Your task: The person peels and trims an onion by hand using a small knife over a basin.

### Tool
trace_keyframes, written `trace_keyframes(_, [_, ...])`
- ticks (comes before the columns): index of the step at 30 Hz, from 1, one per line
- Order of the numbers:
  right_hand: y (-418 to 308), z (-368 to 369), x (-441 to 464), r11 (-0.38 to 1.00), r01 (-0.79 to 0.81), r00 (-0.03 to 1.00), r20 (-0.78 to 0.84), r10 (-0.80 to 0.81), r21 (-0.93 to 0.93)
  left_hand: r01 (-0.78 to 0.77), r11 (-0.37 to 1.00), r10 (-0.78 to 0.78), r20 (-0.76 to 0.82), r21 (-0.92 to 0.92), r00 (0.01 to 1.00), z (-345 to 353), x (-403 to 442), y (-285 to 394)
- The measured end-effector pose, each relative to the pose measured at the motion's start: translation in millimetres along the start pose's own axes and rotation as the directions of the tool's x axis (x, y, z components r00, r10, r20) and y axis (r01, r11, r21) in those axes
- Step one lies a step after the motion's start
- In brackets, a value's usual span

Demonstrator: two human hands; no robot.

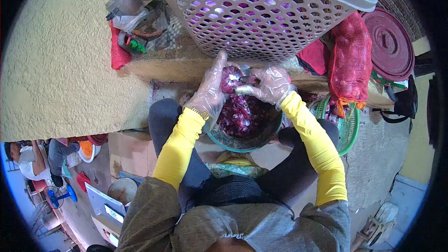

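My left hand (210, 86), in a clear plastic glove, is closed around a red onion (230, 79) with its pale cut end showing. My right hand (271, 84), gloved the same way, grips what looks like a small knife (252, 80) against the onion's right side; the fingers hide most of it. Directly below both hands is a dark green-rimmed basin (233, 146) holding purple onion skins (242, 116). Just beyond the hands stands a large beige perforated basket (261, 23), with purple onions visible through its holes.
A red mesh sack of onions (350, 60) leans on the ledge at right, near a maroon lid (387, 44). Below it sits a green basket (347, 133). Pots and bags (140, 18) crowd the ledge's left. A person (32, 161) sits far left, near a blue fan (58, 196).
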State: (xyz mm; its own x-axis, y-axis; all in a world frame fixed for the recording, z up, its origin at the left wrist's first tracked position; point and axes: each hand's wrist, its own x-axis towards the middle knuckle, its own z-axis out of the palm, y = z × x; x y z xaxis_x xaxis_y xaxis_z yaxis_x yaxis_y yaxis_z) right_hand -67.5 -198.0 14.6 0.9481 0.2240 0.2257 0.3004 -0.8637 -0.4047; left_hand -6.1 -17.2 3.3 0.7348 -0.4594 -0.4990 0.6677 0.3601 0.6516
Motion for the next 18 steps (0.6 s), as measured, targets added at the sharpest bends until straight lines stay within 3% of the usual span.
trace_keyframes(3, [-1.1,2.2,0.6,0.998,-0.063,0.997,0.054,0.062,0.015,0.025,1.0,-0.026,-0.02,-0.011,0.999,3.0,-4.7,1.0])
trace_keyframes(5, [0.1,3.8,1.9,0.985,-0.166,0.96,0.237,0.151,0.043,0.008,1.0,-0.008,0.0,0.009,1.0,-6.4,3.8,-3.1])
trace_keyframes(13, [-1.6,3.5,1.6,0.989,-0.118,0.957,0.275,0.091,0.084,-0.007,1.0,0.009,0.068,-0.028,0.998,-13.7,8.5,-5.9])
trace_keyframes(18, [-13.4,-10.7,0.8,1.0,-0.017,0.929,0.37,0.016,0.002,0.042,0.993,-0.047,-0.036,-0.114,0.998,-5.9,2.7,-1.3])
